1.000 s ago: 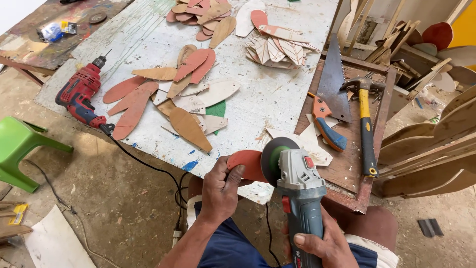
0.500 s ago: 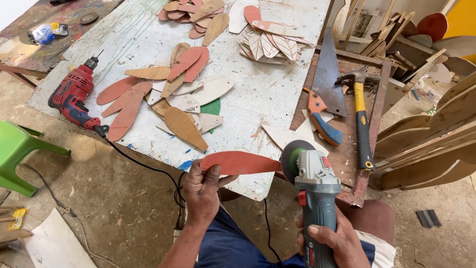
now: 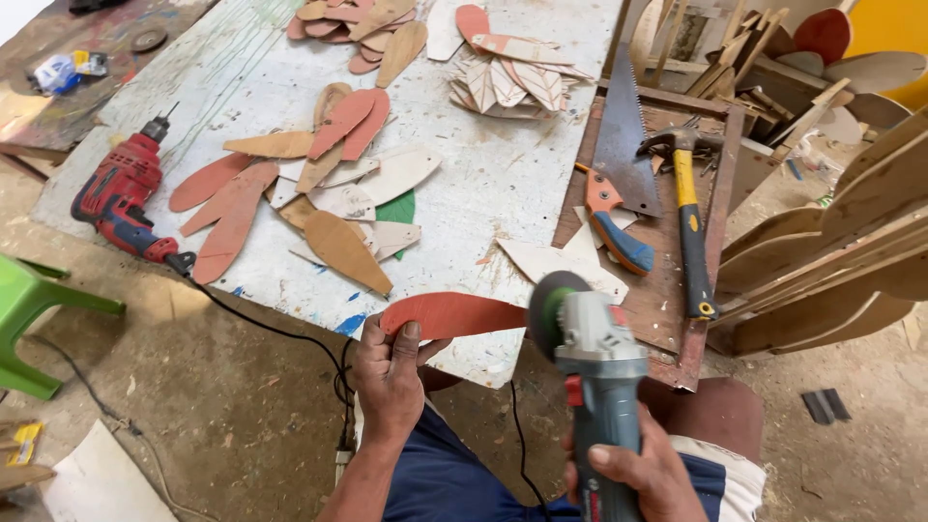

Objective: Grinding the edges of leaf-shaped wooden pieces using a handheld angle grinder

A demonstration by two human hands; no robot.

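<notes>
My left hand (image 3: 391, 372) grips one end of a red leaf-shaped wooden piece (image 3: 454, 314), held level over the near edge of the white worktable (image 3: 503, 174). My right hand (image 3: 643, 474) grasps the body of a grey angle grinder (image 3: 594, 362). Its disc (image 3: 549, 311) sits right at the far tip of the red piece; contact cannot be told. I am seated, with my knees below both hands.
Several leaf-shaped wooden cutouts (image 3: 319, 184) lie on the table, more at the back (image 3: 512, 72). A red drill (image 3: 121, 198) rests at the left edge. A handsaw (image 3: 619, 159) and hammer (image 3: 688, 213) lie on a wooden board at right. A green stool (image 3: 29, 309) stands left. Curved planks (image 3: 841, 261) lean right.
The red piece has turned from end-on near the disc to lying level, stretched left of the disc. My left hand shifted left and down; the grinder moved slightly right.
</notes>
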